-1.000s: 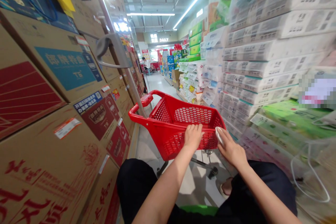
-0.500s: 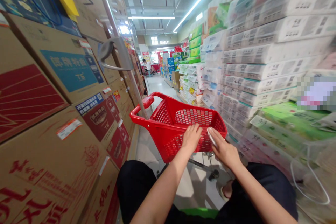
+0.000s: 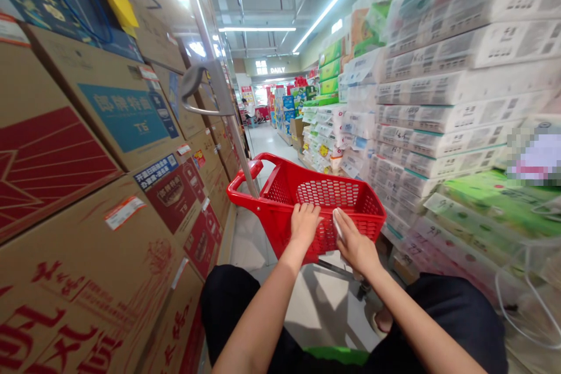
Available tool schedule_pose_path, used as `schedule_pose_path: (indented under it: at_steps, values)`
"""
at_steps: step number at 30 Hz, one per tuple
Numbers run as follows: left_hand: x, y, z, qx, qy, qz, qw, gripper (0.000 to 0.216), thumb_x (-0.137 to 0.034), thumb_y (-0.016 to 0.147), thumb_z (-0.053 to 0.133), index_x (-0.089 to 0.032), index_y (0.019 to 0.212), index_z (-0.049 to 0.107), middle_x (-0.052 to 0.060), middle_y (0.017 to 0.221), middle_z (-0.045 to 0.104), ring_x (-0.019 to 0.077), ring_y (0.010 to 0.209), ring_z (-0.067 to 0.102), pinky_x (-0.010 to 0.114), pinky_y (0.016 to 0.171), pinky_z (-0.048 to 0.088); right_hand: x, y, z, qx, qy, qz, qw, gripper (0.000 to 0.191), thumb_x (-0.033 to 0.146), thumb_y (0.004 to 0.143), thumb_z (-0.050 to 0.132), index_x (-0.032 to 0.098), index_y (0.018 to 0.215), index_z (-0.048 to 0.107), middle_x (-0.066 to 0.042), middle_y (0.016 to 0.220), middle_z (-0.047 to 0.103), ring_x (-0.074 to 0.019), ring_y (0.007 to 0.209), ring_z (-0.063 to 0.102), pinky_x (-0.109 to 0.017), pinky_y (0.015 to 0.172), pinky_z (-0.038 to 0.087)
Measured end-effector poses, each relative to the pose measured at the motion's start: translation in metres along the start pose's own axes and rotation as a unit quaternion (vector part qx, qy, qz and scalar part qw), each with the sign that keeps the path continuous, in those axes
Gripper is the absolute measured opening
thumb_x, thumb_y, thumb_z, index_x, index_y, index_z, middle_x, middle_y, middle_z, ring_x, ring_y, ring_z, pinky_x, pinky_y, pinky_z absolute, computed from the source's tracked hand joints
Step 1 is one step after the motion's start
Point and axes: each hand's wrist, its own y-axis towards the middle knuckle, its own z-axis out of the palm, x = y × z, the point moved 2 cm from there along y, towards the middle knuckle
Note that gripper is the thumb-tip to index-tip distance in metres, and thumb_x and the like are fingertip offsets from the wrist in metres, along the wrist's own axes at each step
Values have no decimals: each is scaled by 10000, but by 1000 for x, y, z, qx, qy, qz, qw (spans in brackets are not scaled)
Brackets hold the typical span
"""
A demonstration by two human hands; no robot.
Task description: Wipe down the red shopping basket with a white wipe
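A red plastic shopping cart (image 3: 280, 234) with perforated basket walls stands right in front of my knees, its handle toward the left. My left hand (image 3: 305, 225) has its fingers hooked over the basket's near rim, gripping it. Just to the right, my right hand (image 3: 356, 242) presses a folded white cloth or tissue (image 3: 337, 224) against the same near side, slightly below the rim. Which of the two the white piece is, I cannot tell. From what shows over the far wall, the inside of the basket holds nothing that I can see.
Stacked cardboard cartons (image 3: 127, 117) line the left side. A metal pole with a grey handle (image 3: 214, 90) rises beside the cart. Wrapped paper packs (image 3: 447, 93) are piled at the right, above green packs (image 3: 495, 204). A seated person (image 3: 249, 110) is far down the aisle.
Both hands have shifted left along the cart's near rim, the white piece moving with my right hand. The view has turned slightly, so the cart sits a little further right.
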Motion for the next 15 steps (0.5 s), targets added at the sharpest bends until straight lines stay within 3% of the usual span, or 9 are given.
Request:
schedule_pose_path:
  at_steps: [3, 9, 11, 15]
  values:
    - [2, -2, -2, -3, -2, -4, 1000, 274, -413, 903, 626, -225, 1103, 630, 61, 1039, 646, 228, 973, 537, 390, 905, 381, -7, -4, -3, 0, 6, -11, 1000, 847, 231, 872, 492, 458, 1546, 31, 56, 1620, 203, -166, 879, 711, -304, 677, 608]
    - [3, -1, 2, 1, -8, -10, 1000, 279, -424, 897, 631, -228, 1096, 634, 58, 1011, 646, 233, 963, 531, 395, 909, 368, -61, -14, -12, -23, -8, 55, 998, 809, 271, 897, 481, 437, 1553, 38, 32, 1607, 263, -196, 1035, 679, -311, 742, 607]
    - [0, 1, 3, 3, -11, -12, 1000, 273, -420, 897, 633, -225, 1088, 633, 58, 1006, 648, 237, 968, 529, 401, 919, 360, -56, -11, -10, -22, -13, 69, 997, 805, 286, 897, 482, 413, 1559, 43, 19, 1611, 254, -205, 1020, 685, -317, 731, 609]
    - [-9, 4, 1, 4, -15, -15, 1000, 245, -397, 901, 633, -217, 1067, 630, 60, 1027, 649, 241, 978, 526, 401, 910, 358, -12, 0, -1, -5, -6, 28, 1000, 842, 258, 875, 495, 411, 1559, 30, 22, 1621, 211, -191, 925, 709, -316, 696, 612]
